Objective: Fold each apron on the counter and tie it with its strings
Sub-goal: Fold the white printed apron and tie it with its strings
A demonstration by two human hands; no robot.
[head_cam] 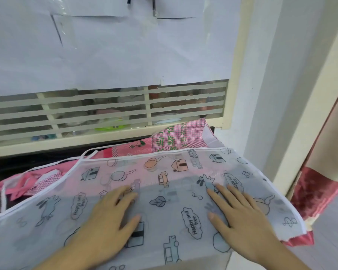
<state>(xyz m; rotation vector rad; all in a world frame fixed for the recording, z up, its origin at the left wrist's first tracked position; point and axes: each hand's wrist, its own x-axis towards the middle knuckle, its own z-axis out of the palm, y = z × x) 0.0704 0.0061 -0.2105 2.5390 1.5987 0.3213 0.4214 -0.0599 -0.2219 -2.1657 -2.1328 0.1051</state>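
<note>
Translucent printed apron [164, 191] spread flat across counter [27, 162], near edge hanging over front. Left hand [107, 221] palm-down on apron, fingers straight, close together, thumb out. Right hand [240, 213] palm-down just beside it, fingers slightly spread. Pink gingham apron [176, 137] lies partly beneath, against window frame [105, 137]. White string [82, 154] trails left.

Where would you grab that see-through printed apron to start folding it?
Probably the white-trimmed right edge, pinched from the right side. The apron lies flat under both hands, left hand and right hand, but that edge overhangs the counter.
</note>
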